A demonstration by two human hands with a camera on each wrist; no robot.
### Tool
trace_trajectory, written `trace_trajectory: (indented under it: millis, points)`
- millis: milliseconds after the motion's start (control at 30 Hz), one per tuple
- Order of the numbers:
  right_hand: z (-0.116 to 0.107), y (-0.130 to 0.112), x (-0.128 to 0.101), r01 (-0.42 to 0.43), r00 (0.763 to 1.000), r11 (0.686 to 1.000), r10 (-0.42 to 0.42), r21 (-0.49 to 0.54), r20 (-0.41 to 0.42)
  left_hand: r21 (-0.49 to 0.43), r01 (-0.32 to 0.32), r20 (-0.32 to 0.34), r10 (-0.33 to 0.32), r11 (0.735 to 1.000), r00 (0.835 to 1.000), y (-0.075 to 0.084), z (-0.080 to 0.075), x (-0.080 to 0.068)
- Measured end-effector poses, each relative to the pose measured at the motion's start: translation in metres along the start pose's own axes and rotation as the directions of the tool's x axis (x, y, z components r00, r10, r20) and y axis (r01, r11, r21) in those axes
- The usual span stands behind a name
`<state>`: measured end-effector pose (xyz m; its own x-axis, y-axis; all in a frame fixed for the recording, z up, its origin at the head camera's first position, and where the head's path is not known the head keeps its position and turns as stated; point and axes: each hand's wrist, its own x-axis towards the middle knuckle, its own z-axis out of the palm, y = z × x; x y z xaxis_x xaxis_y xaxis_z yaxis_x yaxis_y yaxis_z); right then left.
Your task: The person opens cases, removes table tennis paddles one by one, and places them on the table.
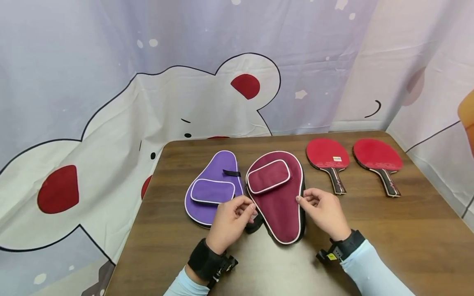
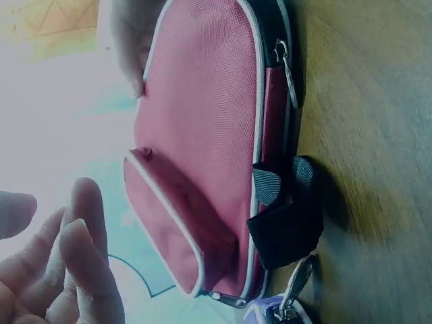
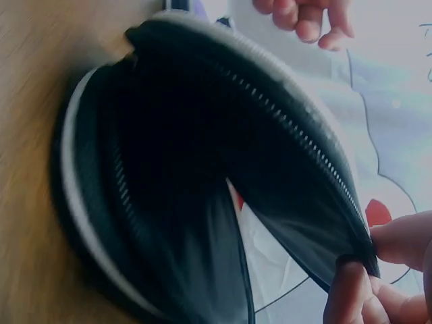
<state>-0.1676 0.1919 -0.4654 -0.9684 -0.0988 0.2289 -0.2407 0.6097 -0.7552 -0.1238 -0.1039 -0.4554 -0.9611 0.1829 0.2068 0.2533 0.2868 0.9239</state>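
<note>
A maroon paddle case (image 1: pixel 275 197) with white piping lies in the middle of the brown table (image 1: pixel 370 230), a purple case (image 1: pixel 207 193) touching its left side. My right hand (image 1: pixel 301 200) pinches the maroon case's right edge. In the right wrist view the right fingertips (image 3: pixel 358 283) lift the upper flap (image 3: pixel 297 169), and the unzipped case gapes, dark inside. My left hand (image 1: pixel 249 209) hovers by the case's left edge with loosely curled fingers (image 2: pixel 74 256) that hold nothing. A black strap (image 2: pixel 287 216) and a zipper pull (image 2: pixel 287 71) show on the maroon case (image 2: pixel 202 135).
Two red table tennis paddles (image 1: pixel 327 156) (image 1: pixel 377 158) lie at the table's back right, handles toward me. A cartoon-print curtain (image 1: pixel 148 102) hangs behind the table. The table's edges run close at the left and right.
</note>
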Motion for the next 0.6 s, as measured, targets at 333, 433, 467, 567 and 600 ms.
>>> trace_trajectory:
  millis: [333,433,467,567,600]
  points:
    - [-0.004,0.015,0.002,-0.026,0.998,0.997,0.029,-0.068,0.049,0.178,0.022,0.101,-0.041,0.984,0.994,-0.010,0.003,0.002]
    - [-0.005,0.019,0.003,-0.033,0.997,0.995,0.039,-0.092,0.065,0.228,0.036,0.121,-0.065,0.973,0.991,-0.012,0.003,0.003]
    - [-0.005,0.020,0.004,-0.035,0.997,0.995,0.042,-0.098,0.069,0.247,0.038,0.126,-0.071,0.968,0.990,-0.012,0.003,0.003]
    - [-0.006,0.022,0.003,-0.046,0.995,0.993,0.054,-0.106,0.081,0.305,0.039,0.146,-0.087,0.951,0.985,-0.015,0.004,0.005]
    - [-0.006,0.022,0.003,-0.050,0.995,0.993,0.060,-0.108,0.085,0.325,0.040,0.152,-0.094,0.945,0.984,-0.016,0.004,0.005]
